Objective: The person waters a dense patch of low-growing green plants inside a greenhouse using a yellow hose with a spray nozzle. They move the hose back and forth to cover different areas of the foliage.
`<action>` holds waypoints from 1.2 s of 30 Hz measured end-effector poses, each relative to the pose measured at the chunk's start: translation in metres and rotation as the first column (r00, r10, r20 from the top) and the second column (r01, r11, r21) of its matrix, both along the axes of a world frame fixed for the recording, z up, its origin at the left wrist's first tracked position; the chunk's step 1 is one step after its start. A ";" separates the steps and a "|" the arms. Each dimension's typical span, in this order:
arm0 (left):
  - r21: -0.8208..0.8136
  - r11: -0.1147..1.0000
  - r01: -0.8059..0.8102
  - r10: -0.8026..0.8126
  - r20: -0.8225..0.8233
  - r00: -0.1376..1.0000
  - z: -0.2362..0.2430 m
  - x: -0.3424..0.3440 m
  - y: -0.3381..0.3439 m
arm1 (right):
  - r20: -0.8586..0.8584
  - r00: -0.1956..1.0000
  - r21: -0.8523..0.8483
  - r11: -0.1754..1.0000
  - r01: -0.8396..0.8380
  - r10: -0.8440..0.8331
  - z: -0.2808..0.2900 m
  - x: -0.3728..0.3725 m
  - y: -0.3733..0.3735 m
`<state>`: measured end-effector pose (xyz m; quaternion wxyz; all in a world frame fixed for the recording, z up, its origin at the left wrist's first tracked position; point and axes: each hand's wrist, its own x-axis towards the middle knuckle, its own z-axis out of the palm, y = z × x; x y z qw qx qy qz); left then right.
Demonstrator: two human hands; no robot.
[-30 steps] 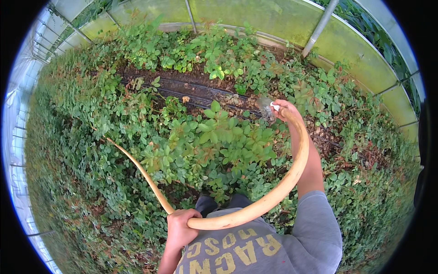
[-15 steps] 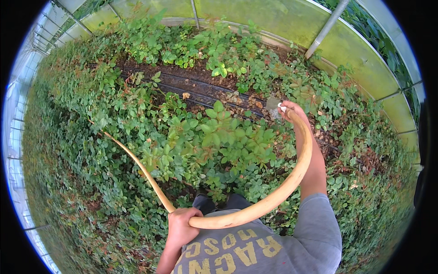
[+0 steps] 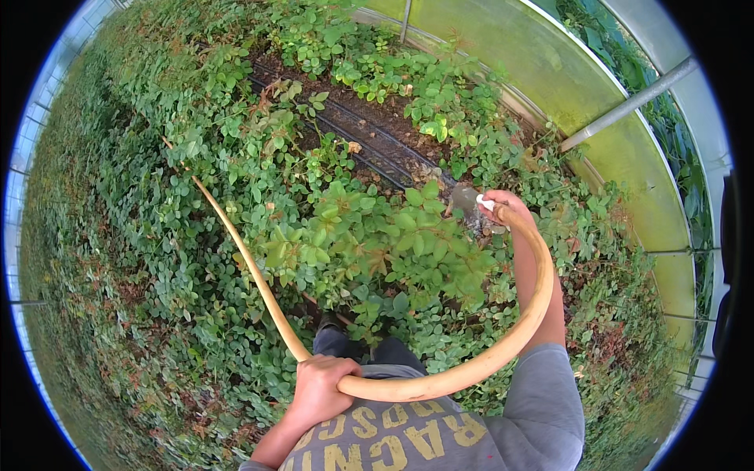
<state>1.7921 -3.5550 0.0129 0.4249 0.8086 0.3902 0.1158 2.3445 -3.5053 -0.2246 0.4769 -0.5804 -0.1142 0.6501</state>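
A thick tan hose [image 3: 440, 383] bends in a wide loop in front of my body. My left hand [image 3: 323, 386] is wrapped round it close to my waist. Out at the right, my right hand [image 3: 505, 208] grips the hose near its end, beside a white fitting [image 3: 485, 203]. Past the fitting is a flared grey-green piece [image 3: 465, 196], perhaps a watering head. A pale, blurred patch below it looks like water spray. From my left hand the hose trails up and left into the leaves. Leafy green bushes [image 3: 377, 235] surround both arms.
Black drip lines [image 3: 361, 145] run along bare brown soil strewn with dry leaves. A greenish translucent wall panel [image 3: 518, 55] closes off the upper right, with a metal pole [image 3: 628, 106] slanting across it. Dense foliage spreads around my legs [image 3: 353, 345].
The view has turned, so the bed and wall appear tilted, running down to the right. Both hands keep their hold on the hose, and the right one appears slightly lower.
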 end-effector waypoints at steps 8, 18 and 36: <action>-0.029 0.993 -0.114 0.115 0.020 0.993 -0.005 -0.021 0.006 | 0.116 0.990 0.023 0.996 -0.087 0.083 0.040 -0.043 0.054; -0.027 0.983 -0.181 0.183 0.073 0.980 0.000 -0.036 0.012 | -0.009 0.959 -0.054 0.958 -0.282 0.282 0.053 -0.086 0.159; -0.035 0.999 -0.023 0.024 0.014 1.000 -0.001 -0.012 0.010 | -0.167 0.986 -0.008 1.000 0.001 -0.002 -0.003 -0.002 -0.016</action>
